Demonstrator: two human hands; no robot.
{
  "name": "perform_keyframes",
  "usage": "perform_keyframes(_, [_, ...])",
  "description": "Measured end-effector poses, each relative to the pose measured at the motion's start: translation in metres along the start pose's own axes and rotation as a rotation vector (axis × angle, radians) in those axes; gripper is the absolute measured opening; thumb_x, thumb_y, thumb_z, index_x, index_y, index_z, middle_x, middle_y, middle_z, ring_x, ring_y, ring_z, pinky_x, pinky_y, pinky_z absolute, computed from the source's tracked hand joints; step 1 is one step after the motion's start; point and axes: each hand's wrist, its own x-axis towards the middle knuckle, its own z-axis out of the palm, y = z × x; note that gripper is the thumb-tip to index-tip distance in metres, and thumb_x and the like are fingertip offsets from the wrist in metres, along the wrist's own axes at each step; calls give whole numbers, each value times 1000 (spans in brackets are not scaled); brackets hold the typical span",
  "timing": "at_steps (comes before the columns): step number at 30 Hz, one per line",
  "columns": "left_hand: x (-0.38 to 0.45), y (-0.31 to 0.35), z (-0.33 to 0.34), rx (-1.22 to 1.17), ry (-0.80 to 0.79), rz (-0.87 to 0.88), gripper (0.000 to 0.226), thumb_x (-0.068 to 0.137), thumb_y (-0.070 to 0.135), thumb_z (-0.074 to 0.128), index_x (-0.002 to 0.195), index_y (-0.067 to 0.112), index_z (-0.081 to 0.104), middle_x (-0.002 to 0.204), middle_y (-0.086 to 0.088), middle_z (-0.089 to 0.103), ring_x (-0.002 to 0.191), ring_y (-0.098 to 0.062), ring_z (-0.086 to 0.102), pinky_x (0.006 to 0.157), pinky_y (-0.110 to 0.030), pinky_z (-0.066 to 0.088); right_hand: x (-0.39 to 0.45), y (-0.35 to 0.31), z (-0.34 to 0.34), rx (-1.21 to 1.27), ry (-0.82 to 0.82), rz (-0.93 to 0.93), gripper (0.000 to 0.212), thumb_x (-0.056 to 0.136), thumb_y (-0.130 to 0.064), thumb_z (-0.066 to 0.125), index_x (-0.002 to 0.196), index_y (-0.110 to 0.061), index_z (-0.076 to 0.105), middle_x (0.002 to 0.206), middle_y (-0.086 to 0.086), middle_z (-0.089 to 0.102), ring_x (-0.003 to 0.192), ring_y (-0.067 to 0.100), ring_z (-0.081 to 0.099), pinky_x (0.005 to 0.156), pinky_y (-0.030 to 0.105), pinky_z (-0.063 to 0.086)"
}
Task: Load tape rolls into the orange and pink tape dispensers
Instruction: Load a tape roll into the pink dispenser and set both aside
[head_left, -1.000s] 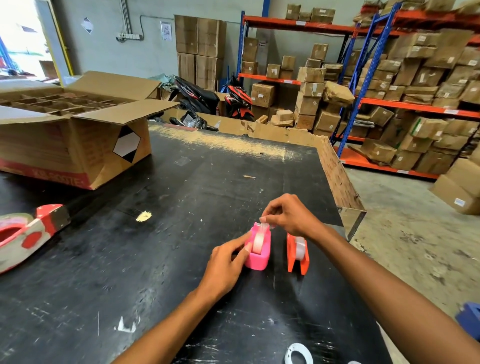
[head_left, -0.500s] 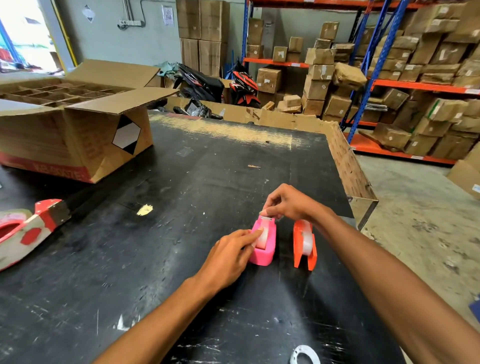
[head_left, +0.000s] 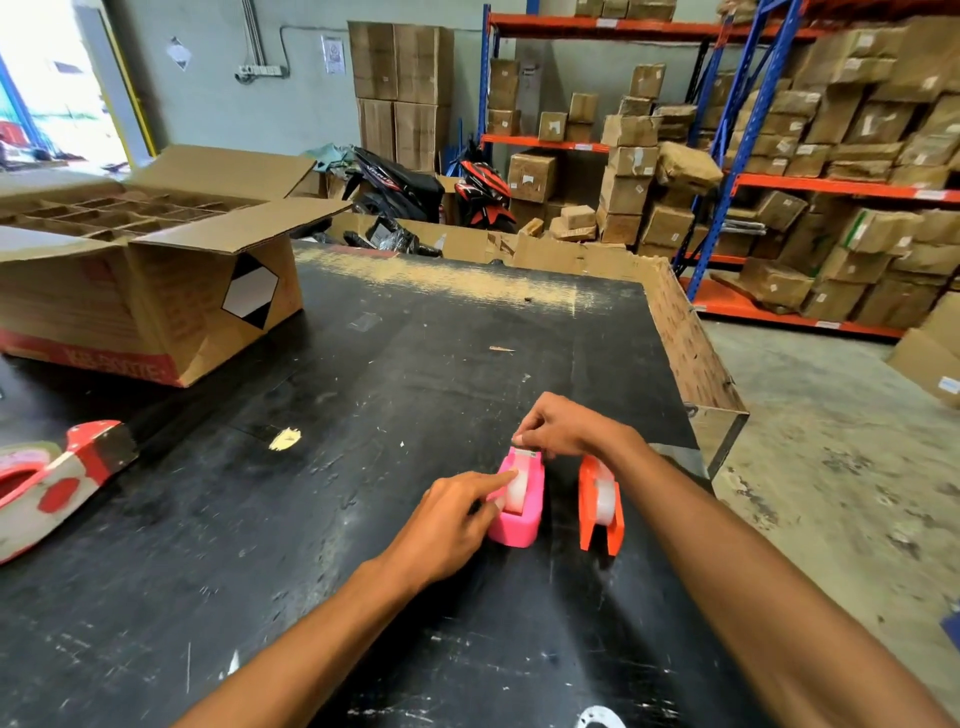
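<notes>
Two small plastic dispensers on black table (head_left: 363, 395) | pink dispenser (head_left: 521, 506), orange dispenser (head_left: 600, 506) just right | left hand (head_left: 452, 525) steadies clear tape roll (head_left: 515, 491) | right hand (head_left: 563, 428) pinches tape end at pink's far tip | light, skiddy; film clingy—brace body, grip tape edge.

pink dispenser (head_left: 522, 512), orange dispenser (head_left: 600, 504), both loaded, side by side

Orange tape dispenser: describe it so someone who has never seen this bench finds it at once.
On the black table, look near its right edge, just past the person's hands. Two small dispensers stand side by side; the orange tape dispenser is the right one, untouched, while both hands work the pink dispenser.
</notes>
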Motion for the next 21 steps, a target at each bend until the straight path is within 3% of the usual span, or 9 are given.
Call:
perform_keyframes(3, [5, -1, -3, -46, -55, 10, 44, 92, 25, 50, 134, 37, 45, 111, -3, 72, 92, -14, 64, 88, -35, 49, -13, -2, -11, 4, 143, -34, 18, 89, -10, 60, 83, -1, 75, 65, 3, 68, 54, 6, 57, 63, 22, 49])
perform_keyframes(6, [8, -1, -3, -95, -68, -9, 52, 89, 27, 51, 134, 45, 35, 95, -4, 71, 71, -10, 46, 83, -37, 52, -34, -3, -25, -17, 200, -51, 19, 89, -12, 59, 82, -4, 75, 76, 12, 74, 61, 11, 62, 72, 29, 53])
perform_keyframes(9, [10, -3, -2, -105, -53, -21, 50, 88, 25, 55, 131, 46, 40, 89, 28, 70, 70, 1, 58, 76, -12, 48, -62, -2, -30, -63, 213, -28, 18, 89, -14, 60, 89, -5, 76, 78, 9, 75, 60, 4, 61, 71, 26, 52])
perform_keyframes(11, [11, -3, -3, -99, -40, -28, 47, 89, 24, 57, 134, 33, 47, 82, 51, 59, 82, 13, 63, 72, 4, 41, -86, 0, -31, -91, 236, -5, 18, 89, -15, 61, 91, -5, 76, 83, 10, 76, 61, 4, 60, 65, 18, 48])
perform_keyframes(13, [10, 3, -6, -95, -47, -45, 48, 90, 28, 56, 138, 25, 46, 98, 41, 65, 101, 2, 64, 87, -4, 44, -114, 2, -31, -101, 269, 31, 18, 89, -17, 61, 93, -9, 76, 85, 3, 76, 63, 0, 60, 60, 14, 43])
perform_keyframes(15, [7, 6, -11, -26, -31, -54, 53, 92, 31, 54, 141, 20, 40, 129, 4, 62, 124, -23, 52, 106, -33, 41, -142, 4, -30, -102, 290, 65, 17, 89, -19, 61, 94, -11, 76, 85, -2, 72, 66, -1, 58, 62, 17, 42])
perform_keyframes(16, [5, 10, -13, 6, -6, -54, 53, 92, 31, 54, 142, 17, 40, 136, -6, 56, 129, -27, 47, 109, -41, 38, -158, 3, -28, -100, 298, 87, 17, 90, -19, 61, 94, -10, 75, 87, -3, 72, 69, 1, 59, 65, 19, 43])
perform_keyframes(18, [-3, 22, -18, 8, 41, -13, 49, 90, 26, 56, 137, 14, 48, 136, -8, 55, 128, -28, 46, 106, -44, 40, -190, -1, -21, -104, 284, 135, 17, 90, -17, 61, 94, -9, 75, 88, -2, 73, 72, 3, 59, 70, 21, 44])
perform_keyframes(21, [-27, 49, -17, -44, -2, 104, 35, 87, 23, 61, 121, 15, 63, 118, -6, 65, 111, -27, 56, 94, -40, 48, -235, -6, -2, -143, 130, 219, 18, 88, -20, 64, 99, -9, 74, 65, -12, 64, 60, 5, 58, 64, 21, 44])
